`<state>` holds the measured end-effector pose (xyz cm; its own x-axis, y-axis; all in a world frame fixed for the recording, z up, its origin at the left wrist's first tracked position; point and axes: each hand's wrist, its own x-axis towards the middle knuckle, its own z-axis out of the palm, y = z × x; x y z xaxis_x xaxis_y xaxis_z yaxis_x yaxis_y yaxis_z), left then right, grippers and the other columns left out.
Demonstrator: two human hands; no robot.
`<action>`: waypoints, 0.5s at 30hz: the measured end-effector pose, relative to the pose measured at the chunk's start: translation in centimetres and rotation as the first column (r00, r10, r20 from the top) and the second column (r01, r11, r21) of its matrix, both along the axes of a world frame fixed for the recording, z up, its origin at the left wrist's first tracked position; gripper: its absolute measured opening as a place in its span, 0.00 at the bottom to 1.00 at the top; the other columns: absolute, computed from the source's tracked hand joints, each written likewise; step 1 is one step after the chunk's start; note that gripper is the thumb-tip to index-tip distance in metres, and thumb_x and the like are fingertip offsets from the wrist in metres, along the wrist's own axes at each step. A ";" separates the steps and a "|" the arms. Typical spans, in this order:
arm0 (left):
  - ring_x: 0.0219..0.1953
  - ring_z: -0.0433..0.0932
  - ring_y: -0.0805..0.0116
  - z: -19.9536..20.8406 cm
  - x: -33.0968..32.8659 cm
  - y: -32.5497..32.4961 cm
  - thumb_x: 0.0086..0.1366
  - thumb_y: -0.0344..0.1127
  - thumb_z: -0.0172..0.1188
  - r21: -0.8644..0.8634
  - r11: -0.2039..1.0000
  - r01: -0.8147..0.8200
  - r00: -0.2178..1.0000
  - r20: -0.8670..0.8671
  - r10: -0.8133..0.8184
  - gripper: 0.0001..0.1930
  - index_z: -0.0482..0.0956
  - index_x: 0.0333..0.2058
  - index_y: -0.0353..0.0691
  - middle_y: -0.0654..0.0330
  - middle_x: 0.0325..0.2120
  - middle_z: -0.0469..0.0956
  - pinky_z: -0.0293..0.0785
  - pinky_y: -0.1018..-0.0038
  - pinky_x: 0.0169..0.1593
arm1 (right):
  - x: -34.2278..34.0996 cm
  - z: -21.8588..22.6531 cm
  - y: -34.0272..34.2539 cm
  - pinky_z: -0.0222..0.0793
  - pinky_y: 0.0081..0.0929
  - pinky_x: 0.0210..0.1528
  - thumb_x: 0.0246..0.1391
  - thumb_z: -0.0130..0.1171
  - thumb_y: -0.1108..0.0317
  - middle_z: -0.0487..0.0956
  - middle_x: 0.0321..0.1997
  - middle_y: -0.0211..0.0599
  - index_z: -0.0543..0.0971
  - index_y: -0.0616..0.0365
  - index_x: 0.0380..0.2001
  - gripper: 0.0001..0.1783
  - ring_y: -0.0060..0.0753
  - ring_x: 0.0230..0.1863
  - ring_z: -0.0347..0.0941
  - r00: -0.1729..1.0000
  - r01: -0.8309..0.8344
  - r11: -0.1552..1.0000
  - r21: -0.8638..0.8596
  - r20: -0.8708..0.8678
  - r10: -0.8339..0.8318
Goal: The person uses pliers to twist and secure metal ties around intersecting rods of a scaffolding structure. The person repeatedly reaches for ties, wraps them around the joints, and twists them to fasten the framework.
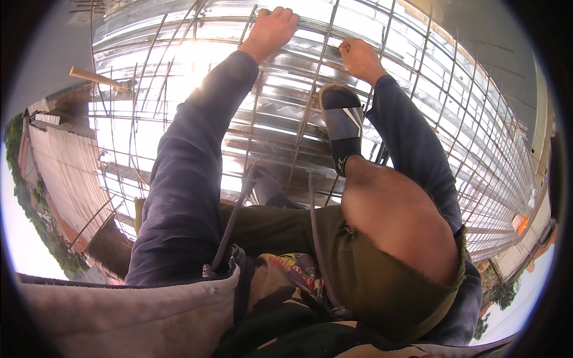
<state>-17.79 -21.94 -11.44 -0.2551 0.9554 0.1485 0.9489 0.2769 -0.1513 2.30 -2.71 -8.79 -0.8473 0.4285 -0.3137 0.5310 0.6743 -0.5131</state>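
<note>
Pale ridged sheeting (64,152) shows at the far left. Next to it, a hammer (94,76) with a wooden handle lies among the upright bars, its handle pointing left and its head toward the mesh. The left hand (274,31), at the end of a dark sleeve, reaches to the top of the view, its fingers curled down over the bars; whether they grip one cannot be told. The steel mesh (330,34) runs beneath and between both hands, above shiny metal sheets (283,122). A dark shoe (343,119) with pale stripes stands just below the right hand (361,58). That hand's thumb and forefinger come together beside a bar; what they pinch, if anything, is too small to tell. At far right, an orange object (520,224) sits near the mesh's edge.
</note>
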 end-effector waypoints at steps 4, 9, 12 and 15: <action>0.53 0.80 0.62 -0.2 0.5 0.0 0.78 0.45 0.58 0.023 1.000 -0.021 1.000 0.020 0.020 0.12 0.78 0.51 0.45 0.61 0.44 0.80 0.77 0.56 0.53 | 0.0 -1.0 -1.2 0.78 0.49 0.53 0.68 0.57 0.62 0.88 0.41 0.53 0.85 0.58 0.43 0.13 0.60 0.47 0.84 0.994 0.085 0.996 -0.037 -0.068 -0.088; 0.53 0.80 0.61 -0.5 0.0 -0.2 0.77 0.43 0.58 0.044 0.999 -0.027 0.999 0.043 0.025 0.11 0.78 0.51 0.46 0.61 0.46 0.80 0.75 0.55 0.53 | 1.1 -2.4 -2.6 0.78 0.50 0.50 0.71 0.57 0.62 0.88 0.42 0.51 0.83 0.55 0.47 0.11 0.59 0.46 0.84 0.975 0.176 0.984 0.012 -0.139 -0.173; 0.53 0.79 0.60 -0.6 0.1 -0.3 0.77 0.43 0.58 0.058 0.998 -0.022 0.998 0.068 0.018 0.12 0.79 0.52 0.45 0.60 0.46 0.80 0.75 0.54 0.53 | 1.2 -2.4 -3.2 0.79 0.50 0.48 0.70 0.58 0.63 0.88 0.41 0.48 0.82 0.53 0.47 0.10 0.58 0.44 0.85 0.974 0.165 0.979 0.121 -0.176 -0.143; 0.53 0.79 0.59 -0.5 -0.2 0.1 0.77 0.43 0.58 0.066 0.998 0.006 0.995 0.097 -0.013 0.12 0.78 0.52 0.44 0.60 0.46 0.80 0.75 0.53 0.53 | 2.2 -3.6 -2.5 0.80 0.49 0.45 0.70 0.58 0.63 0.88 0.39 0.44 0.82 0.51 0.47 0.08 0.55 0.42 0.85 0.947 0.107 0.966 0.235 -0.319 -0.027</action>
